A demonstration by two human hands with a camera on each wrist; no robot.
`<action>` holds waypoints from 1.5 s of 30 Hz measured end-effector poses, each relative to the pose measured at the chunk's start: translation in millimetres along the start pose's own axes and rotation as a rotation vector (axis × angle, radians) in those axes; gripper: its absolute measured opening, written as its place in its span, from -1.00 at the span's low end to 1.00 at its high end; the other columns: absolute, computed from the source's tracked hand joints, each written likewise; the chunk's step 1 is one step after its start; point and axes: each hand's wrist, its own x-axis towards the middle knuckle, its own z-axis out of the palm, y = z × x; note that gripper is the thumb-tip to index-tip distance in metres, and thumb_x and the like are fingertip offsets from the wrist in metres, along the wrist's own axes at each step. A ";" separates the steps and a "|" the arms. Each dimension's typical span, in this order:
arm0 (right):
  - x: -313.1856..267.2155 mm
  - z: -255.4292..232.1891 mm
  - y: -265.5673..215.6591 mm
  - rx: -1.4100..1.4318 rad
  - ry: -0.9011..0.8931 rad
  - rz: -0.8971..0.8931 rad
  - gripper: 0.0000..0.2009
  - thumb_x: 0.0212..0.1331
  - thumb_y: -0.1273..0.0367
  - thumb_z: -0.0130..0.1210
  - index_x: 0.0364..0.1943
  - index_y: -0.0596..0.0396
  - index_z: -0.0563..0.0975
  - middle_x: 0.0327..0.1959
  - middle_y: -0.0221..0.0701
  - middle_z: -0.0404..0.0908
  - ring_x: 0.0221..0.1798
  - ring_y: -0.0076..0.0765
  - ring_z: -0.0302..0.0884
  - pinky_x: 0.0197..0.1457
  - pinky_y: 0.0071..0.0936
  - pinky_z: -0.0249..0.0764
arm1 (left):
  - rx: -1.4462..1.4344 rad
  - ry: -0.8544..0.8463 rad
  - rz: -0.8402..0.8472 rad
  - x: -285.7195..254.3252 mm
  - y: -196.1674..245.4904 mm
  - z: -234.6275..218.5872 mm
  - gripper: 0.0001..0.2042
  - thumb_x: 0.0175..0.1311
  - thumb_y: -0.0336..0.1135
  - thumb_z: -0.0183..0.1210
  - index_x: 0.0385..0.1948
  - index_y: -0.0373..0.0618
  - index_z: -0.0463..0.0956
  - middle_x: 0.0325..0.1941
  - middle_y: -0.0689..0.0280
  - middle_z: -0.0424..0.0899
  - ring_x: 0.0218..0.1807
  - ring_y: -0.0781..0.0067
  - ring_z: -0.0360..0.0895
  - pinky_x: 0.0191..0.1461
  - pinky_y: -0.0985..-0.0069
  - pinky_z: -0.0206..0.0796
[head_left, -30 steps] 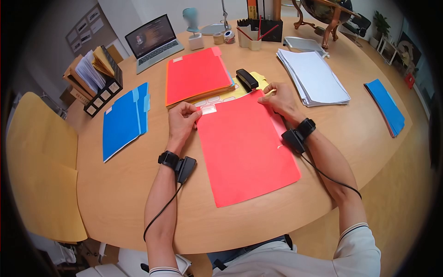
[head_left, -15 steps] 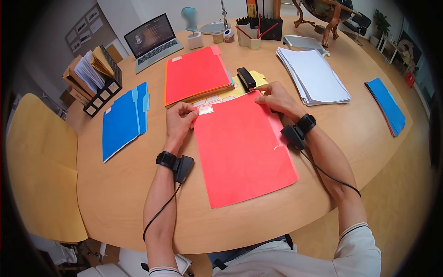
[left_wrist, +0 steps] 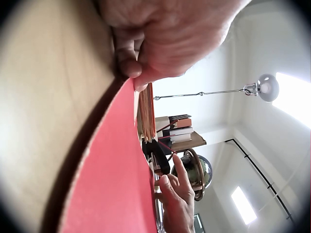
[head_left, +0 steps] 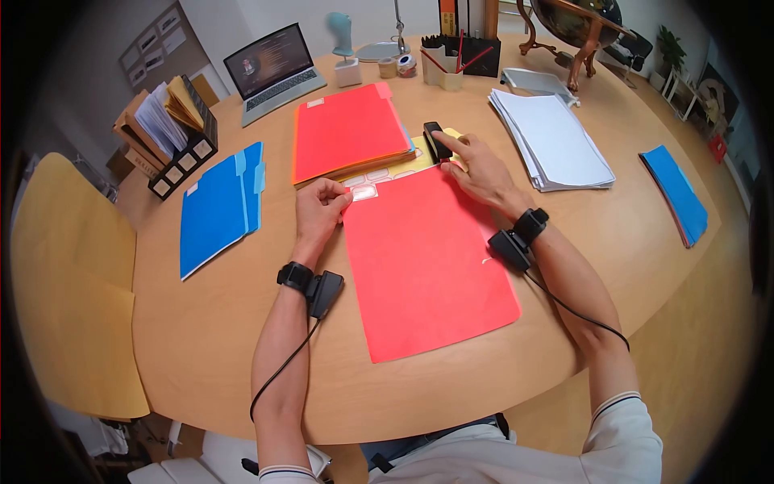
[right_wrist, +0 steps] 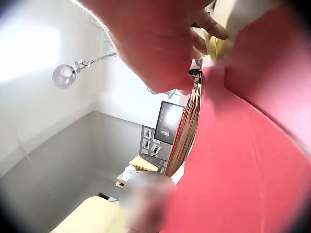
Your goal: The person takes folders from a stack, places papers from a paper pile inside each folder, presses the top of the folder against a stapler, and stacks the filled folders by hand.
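A red folder (head_left: 427, 266) with a white label at its top left corner lies before me, its near part over the bare desk. My left hand (head_left: 318, 211) pinches its upper left edge between thumb and fingers, and the left wrist view shows that edge (left_wrist: 104, 126) raised off the desk. Over the folder's top right is my right hand (head_left: 484, 173), index finger stretched onto the black stapler (head_left: 436, 143), thumb low near the folder's top edge. The stapler's front end meets that edge. Yellow folders (head_left: 419, 164) lie beneath, partly hidden.
Beyond the hands sits a stack of red folders (head_left: 351, 133). Blue folders (head_left: 222, 214) lie to the left, white paper (head_left: 552, 141) and a blue bundle (head_left: 676, 194) to the right. A laptop (head_left: 270, 68), pen holder (head_left: 441, 68) and file rack (head_left: 185, 165) stand farther back.
My right hand has left the folder's top right edge and reached forward onto the stapler. The left hand keeps its pinch; the folder has shifted only slightly.
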 end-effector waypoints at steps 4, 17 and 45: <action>10.3 4.8 0.1 -0.048 0.010 -0.113 -0.59 0.30 0.34 0.07 0.24 -0.11 0.58 -0.03 -0.12 0.59 0.13 0.05 0.47 0.23 -0.11 0.43 | 0.038 0.000 0.018 0.5 -1.9 1.3 -0.95 0.28 -0.54 0.29 -0.35 -0.22 0.59 -0.48 0.40 0.65 -0.57 0.76 0.46 -0.53 0.75 0.31; 3.6 -2.0 -9.9 -0.098 -0.030 -0.104 -0.52 0.17 0.46 -0.03 0.22 -0.02 0.59 -0.09 0.02 0.58 0.03 0.11 0.42 0.21 -0.07 0.36 | 0.065 0.005 0.022 2.6 -6.6 0.2 -0.95 0.27 -0.55 0.29 -0.35 -0.22 0.60 -0.48 0.39 0.65 -0.55 0.77 0.47 -0.51 0.75 0.30; -8.8 5.5 4.4 0.165 0.068 0.005 -0.67 0.27 0.25 0.17 0.07 -0.04 0.71 -0.23 -0.23 0.58 -0.15 -0.10 0.57 -0.05 -0.24 0.49 | 0.051 0.031 -0.021 2.8 -2.2 1.8 -0.85 0.29 -0.53 0.26 -0.14 -0.30 0.59 -0.43 0.36 0.67 -0.56 0.73 0.48 -0.56 0.72 0.29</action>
